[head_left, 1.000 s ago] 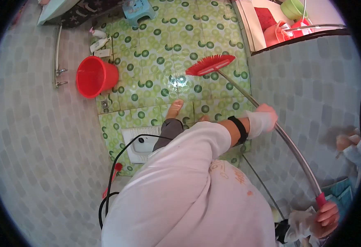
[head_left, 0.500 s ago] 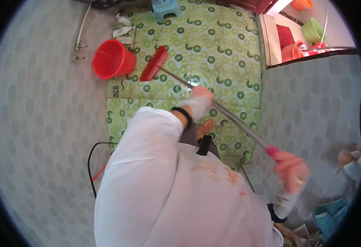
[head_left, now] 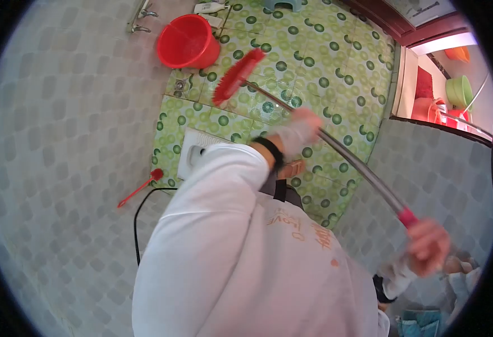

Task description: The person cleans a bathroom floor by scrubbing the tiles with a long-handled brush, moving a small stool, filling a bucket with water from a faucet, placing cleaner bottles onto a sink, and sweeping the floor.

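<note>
A broom with red bristles point(head_left: 238, 77) and a metal pole point(head_left: 364, 171) lies across the view, its head on the green patterned floor just right of and below a red bucket point(head_left: 189, 42). My left hand point(head_left: 305, 126), blurred, is closed around the middle of the pole. Farther right and lower, my right hand point(head_left: 428, 246) grips the pole's end beside its pink sleeve point(head_left: 407, 218). Both wrists wear dark bands. My left sleeve partly covers a white squat toilet point(head_left: 193, 153).
A red toilet brush point(head_left: 156, 174) is at the lower left, near a black cable point(head_left: 138, 224). Taps point(head_left: 141, 28) stick out of the left wall. White bottles stand beyond the bucket. A blue stool point(head_left: 283, 5) is at the top; a green basin point(head_left: 459, 92) is at the upper right.
The broom head has swung left from the middle of the floor towards the bucket, and both hands have moved with the pole. The view has also shifted, bringing the toilet brush fully into sight.
</note>
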`<action>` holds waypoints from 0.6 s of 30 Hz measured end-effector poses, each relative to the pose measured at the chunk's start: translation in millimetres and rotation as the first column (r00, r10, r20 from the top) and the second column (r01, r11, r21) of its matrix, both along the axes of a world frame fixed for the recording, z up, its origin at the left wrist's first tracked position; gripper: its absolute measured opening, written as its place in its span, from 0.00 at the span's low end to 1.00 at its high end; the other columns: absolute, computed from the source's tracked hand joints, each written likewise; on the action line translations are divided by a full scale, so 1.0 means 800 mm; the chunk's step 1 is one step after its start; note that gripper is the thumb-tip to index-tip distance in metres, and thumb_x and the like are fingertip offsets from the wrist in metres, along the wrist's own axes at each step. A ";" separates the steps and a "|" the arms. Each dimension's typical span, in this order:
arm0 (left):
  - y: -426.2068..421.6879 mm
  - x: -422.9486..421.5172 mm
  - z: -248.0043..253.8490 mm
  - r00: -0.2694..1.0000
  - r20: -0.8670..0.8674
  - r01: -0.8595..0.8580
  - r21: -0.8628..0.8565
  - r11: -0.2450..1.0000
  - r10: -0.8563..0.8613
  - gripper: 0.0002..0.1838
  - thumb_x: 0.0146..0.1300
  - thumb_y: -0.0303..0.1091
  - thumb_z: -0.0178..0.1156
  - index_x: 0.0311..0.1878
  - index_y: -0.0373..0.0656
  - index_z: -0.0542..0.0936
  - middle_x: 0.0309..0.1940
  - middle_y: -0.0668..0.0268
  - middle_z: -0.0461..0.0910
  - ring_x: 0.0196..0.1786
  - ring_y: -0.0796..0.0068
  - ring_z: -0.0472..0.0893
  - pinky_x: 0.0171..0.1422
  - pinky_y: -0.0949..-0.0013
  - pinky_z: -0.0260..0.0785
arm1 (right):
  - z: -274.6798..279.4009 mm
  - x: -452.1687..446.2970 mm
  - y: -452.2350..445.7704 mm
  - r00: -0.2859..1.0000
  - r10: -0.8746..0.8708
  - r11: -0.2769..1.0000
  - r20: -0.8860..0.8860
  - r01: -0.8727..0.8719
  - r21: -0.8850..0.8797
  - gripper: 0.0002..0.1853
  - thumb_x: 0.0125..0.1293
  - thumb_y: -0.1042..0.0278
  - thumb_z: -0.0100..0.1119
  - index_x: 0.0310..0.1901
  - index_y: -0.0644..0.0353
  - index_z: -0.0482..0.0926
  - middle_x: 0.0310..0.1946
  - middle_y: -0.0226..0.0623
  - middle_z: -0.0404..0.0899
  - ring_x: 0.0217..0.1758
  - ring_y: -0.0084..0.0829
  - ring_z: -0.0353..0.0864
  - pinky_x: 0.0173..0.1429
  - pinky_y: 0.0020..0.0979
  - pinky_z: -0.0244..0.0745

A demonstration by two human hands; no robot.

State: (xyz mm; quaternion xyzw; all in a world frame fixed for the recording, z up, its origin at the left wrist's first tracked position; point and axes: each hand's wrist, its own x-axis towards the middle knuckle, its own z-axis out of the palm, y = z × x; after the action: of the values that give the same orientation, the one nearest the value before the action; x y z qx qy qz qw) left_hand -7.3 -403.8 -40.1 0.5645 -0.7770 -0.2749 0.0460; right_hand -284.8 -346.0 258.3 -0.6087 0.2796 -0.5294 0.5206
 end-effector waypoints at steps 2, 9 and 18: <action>0.012 0.087 -0.021 0.995 0.081 -0.050 -0.036 0.998 0.053 0.07 0.39 0.39 0.66 0.25 0.51 0.82 0.22 0.62 0.78 0.36 0.56 0.79 0.38 0.57 0.71 | -0.027 0.053 0.010 0.955 -0.046 0.978 -0.294 0.103 0.181 0.15 0.65 0.64 0.50 0.21 0.58 0.67 0.20 0.35 0.74 0.27 0.33 0.76 0.31 0.31 0.70; 0.020 -0.029 0.022 0.953 -0.134 -0.231 0.258 0.938 0.272 0.07 0.46 0.36 0.60 0.27 0.44 0.82 0.27 0.57 0.81 0.35 0.56 0.81 0.40 0.59 0.72 | 0.025 -0.057 0.020 0.900 -0.157 0.980 -0.406 0.194 0.052 0.13 0.69 0.68 0.46 0.25 0.59 0.67 0.19 0.35 0.72 0.25 0.29 0.72 0.30 0.26 0.65; 0.007 -0.018 0.063 0.978 -0.204 -0.009 0.178 0.984 0.046 0.09 0.47 0.41 0.62 0.29 0.49 0.84 0.27 0.61 0.82 0.34 0.57 0.82 0.40 0.60 0.73 | 0.057 -0.036 -0.020 1.000 0.020 0.998 -0.003 -0.019 0.054 0.20 0.72 0.62 0.37 0.18 0.50 0.57 0.12 0.28 0.59 0.18 0.20 0.57 0.33 0.25 0.59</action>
State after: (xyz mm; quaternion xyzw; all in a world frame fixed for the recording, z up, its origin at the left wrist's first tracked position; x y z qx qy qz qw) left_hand -22.0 -397.9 10.3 0.5455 -0.7326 -0.3991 0.0805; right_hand -314.0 -362.0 304.1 -0.5981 0.2888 -0.5154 0.5415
